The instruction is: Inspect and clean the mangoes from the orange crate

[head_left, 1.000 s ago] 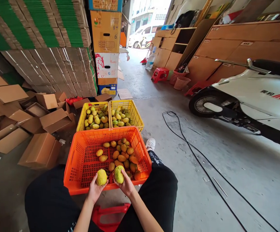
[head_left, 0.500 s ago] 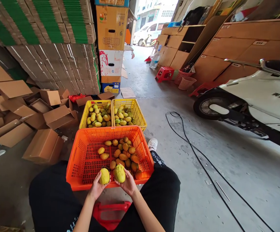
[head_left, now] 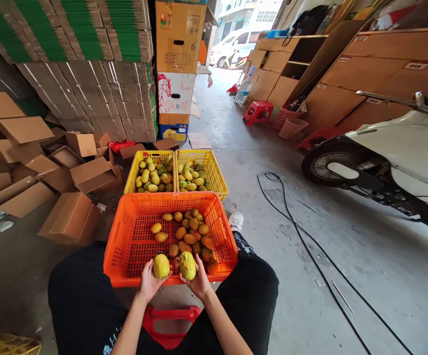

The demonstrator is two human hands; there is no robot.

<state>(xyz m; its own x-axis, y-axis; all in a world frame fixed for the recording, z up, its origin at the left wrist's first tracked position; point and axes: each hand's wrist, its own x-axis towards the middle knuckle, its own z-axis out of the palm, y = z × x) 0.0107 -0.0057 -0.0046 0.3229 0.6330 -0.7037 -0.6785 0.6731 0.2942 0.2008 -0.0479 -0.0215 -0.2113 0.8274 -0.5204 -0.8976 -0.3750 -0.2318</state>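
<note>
One smooth yellow fruit [head_left: 161, 266] sits in the left hand [head_left: 149, 283], one wrinkled yellow fruit [head_left: 187, 266] in the right hand [head_left: 200, 284], each grip curled around its fruit, near an orange crate [head_left: 121, 279] holding browner fruits [head_left: 189, 239].

I see easy room for a hand to come straight down on the person's left, where the orange crate's [head_left: 140, 241] mesh floor lies bare. Heaped mangoes [head_left: 190, 239] block much of the right side. The left hand [head_left: 149, 285] and right hand [head_left: 199, 285], mangoes in grip, crowd the near rim. Knees [head_left: 256, 276] flank the crate; loaded yellow crates [head_left: 219, 175] stand just beyond its far wall.
</note>
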